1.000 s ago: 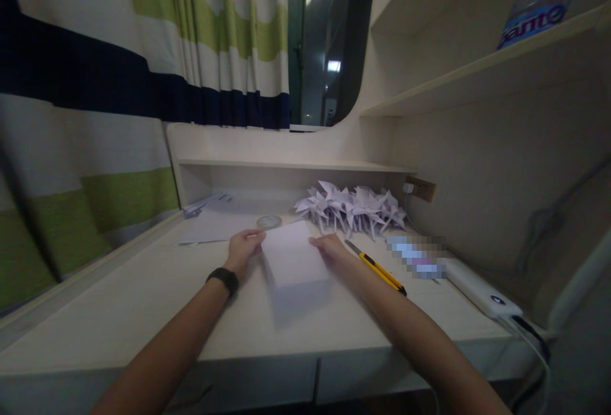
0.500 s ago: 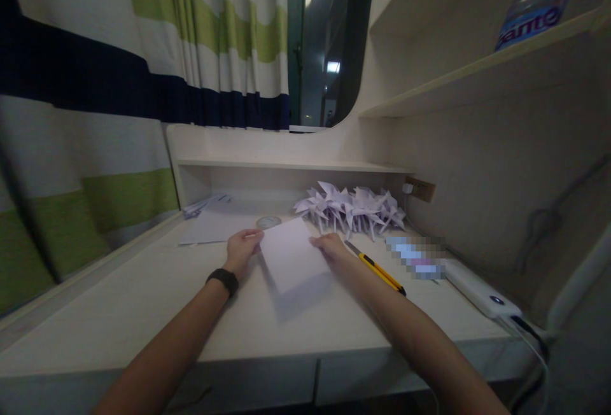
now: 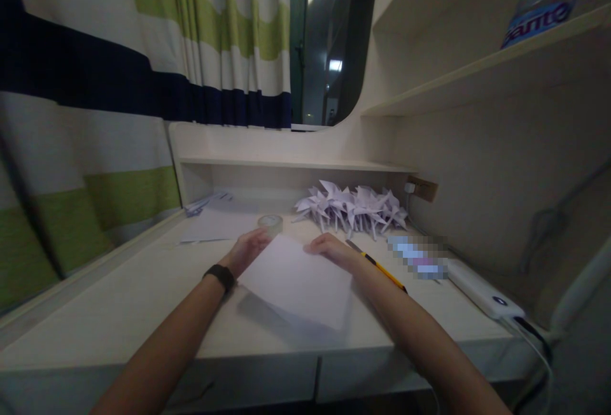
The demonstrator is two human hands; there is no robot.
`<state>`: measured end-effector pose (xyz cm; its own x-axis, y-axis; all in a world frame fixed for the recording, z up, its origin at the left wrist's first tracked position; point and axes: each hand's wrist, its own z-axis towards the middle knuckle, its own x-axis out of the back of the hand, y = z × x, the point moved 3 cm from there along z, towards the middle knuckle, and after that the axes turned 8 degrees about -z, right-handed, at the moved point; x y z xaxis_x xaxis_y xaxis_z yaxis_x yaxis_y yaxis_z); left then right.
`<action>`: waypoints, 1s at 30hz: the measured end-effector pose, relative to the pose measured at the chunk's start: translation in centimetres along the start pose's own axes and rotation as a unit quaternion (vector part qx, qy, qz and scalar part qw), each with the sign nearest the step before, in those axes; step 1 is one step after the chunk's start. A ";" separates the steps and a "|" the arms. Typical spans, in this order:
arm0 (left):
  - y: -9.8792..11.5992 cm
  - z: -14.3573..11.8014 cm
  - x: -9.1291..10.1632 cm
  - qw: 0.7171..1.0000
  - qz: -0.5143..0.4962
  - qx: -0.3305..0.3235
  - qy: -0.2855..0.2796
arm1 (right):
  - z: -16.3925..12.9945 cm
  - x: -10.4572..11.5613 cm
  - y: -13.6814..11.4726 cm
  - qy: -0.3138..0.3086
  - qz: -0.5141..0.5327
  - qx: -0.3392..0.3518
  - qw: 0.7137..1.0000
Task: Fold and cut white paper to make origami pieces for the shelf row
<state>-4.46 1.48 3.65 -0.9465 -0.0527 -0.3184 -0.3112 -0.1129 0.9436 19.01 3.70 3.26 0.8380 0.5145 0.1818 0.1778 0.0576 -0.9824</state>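
Head view: left hand [image 3: 248, 251] and right hand [image 3: 329, 248] each pinch a far corner of the white paper sheet [image 3: 298, 281], lifted tilted above the desk [image 3: 119, 313], near the paper pile [image 3: 353, 208].

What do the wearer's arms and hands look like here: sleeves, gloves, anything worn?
Both forearms are bare, with no sleeves in view and no gloves. The left hand has a black band, like a watch or fitness tracker, on its wrist. The right hand and its wrist carry nothing visible. No rings can be made out in the dim light.
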 end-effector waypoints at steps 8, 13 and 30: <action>-2.0 -0.3 -1.1 0.966 0.096 0.077 -0.226 | -0.2 -2.2 0.0 -0.063 -0.083 0.009 0.994; -2.3 0.3 -0.7 0.958 0.144 0.078 -0.234 | 0.5 -2.2 0.5 -0.054 -0.108 0.019 0.993; -0.4 1.0 0.5 0.976 0.137 0.051 -0.162 | 1.2 -0.3 1.3 -0.069 -0.045 0.013 0.997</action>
<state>-4.92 2.54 3.16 -0.9674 0.2522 -0.0225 -0.0331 -0.0380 0.9987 18.37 4.65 1.86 0.7401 0.6185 0.2638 0.2341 0.1307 -0.9634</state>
